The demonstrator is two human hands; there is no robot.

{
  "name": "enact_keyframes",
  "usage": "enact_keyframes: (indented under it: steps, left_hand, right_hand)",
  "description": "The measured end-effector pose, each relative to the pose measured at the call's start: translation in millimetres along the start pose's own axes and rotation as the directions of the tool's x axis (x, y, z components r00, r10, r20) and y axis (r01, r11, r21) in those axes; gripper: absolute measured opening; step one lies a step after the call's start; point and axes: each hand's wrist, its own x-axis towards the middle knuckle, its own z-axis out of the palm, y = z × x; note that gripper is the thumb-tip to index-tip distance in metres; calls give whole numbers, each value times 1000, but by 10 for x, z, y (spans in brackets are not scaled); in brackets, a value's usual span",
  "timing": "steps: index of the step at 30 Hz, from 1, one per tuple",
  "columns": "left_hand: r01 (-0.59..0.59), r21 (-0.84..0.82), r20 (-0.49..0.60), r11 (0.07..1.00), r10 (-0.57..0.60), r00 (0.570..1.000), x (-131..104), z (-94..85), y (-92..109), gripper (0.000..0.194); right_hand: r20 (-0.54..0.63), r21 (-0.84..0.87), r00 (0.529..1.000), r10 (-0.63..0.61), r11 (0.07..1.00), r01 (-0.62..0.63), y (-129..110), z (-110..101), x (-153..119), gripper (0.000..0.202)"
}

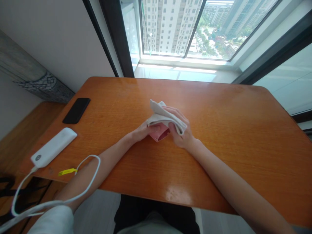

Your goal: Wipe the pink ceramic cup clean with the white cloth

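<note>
At the wooden table's center, we saw a left hand grasping a pink holder, open end toward six o'clock; the right hand clasped a folded white cloth over it, long axis roughly ten-to-four. We could not read the yellow tag at eight o'clock or the white power bank's round mark at nine.

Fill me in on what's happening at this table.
A person at the wooden table has a small pink item in the left grip and a folded white cloth in the right grip. The cloth covers part of the pink item from view, so its full shape can't be told. A black phone lies off to the left.
</note>
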Motion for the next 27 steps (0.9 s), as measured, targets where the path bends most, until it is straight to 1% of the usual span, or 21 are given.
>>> enact_keyframes:
  steps: [1,2,3,4,5,6,7,8,9,10,11,12,13,15,17,19,21,23,25,27]
  left_hand:
    - [18,0,27,1000,-18,999,-13,2,10,66]
    - [28,1,41,1000,-28,999,-29,3,14,71]
    - [33,2,49,999,-33,998,-44,2,11,75]
    - [31,8,50,999,-32,998,-56,0,1,77]
    - [18,26,39,1000,-19,999,-63,-3,-15,77]
    - [-6,51,16,999,5,1000,-63,-7,-35,73]
    - [-30,79,-12,996,31,999,-58,-12,-54,67]
    - [-49,105,-41,993,54,998,-48,-17,-70,59]
    - [-60,122,-63,991,68,996,-37,-23,-80,52]
    - [-61,127,-71,990,71,995,-25,-28,-83,48]
    - [-55,120,-62,991,62,996,-16,-33,-78,47]
    - [-47,109,-41,993,51,998,-11,-36,-66,50]
    - [-33,95,-15,995,35,999,-12,-37,-52,54]
    - [13,54,28,998,-14,999,-27,-31,-21,66]
    - [55,18,35,998,-56,998,-53,-18,1,77]
    - [76,-5,30,997,-76,997,-76,-4,12,83]
    - [66,-22,24,998,-66,998,-88,6,21,83]
    - [66,-51,36,997,-64,997,-91,12,35,81]
    - [60,-73,43,996,-57,997,-87,17,51,81]
    - [53,-87,65,995,-47,997,-82,21,62,78]
  right_hand:
    - [-56,33,994,91,995,-90,75,8,-36,48]
    - [-87,59,982,167,985,-163,122,16,-62,47]
    - [-111,78,971,212,976,-204,134,24,-74,47]
    - [-121,84,968,222,974,-213,109,30,-72,45]
    - [-113,75,975,189,981,-182,53,32,-57,44]
    - [-90,52,988,123,992,-119,-22,32,-32,44]
    - [-39,17,999,33,999,-32,-101,28,-2,46]
    - [36,-25,996,-79,996,80,-169,23,27,48]
    - [92,-56,983,-157,985,163,-212,18,50,51]
    - [122,-70,970,-209,973,219,-223,14,63,52]
    - [119,-69,968,-223,970,232,-201,12,62,53]
    - [78,-51,977,-199,978,203,-152,13,48,53]
    - [23,-21,990,-140,990,141,-84,16,23,52]
    - [-79,41,997,20,999,-16,64,30,-42,46]
    - [-121,78,982,143,988,-134,174,44,-101,43]
    - [-114,85,975,189,980,-180,222,52,-135,44]
    - [-89,73,983,161,985,-155,233,46,-147,46]
    - [-49,34,996,74,997,-72,247,32,-149,47]
    - [-16,-23,1000,-12,1000,12,280,13,-151,52]
    - [-9,-66,998,-60,996,59,322,-7,-150,52]
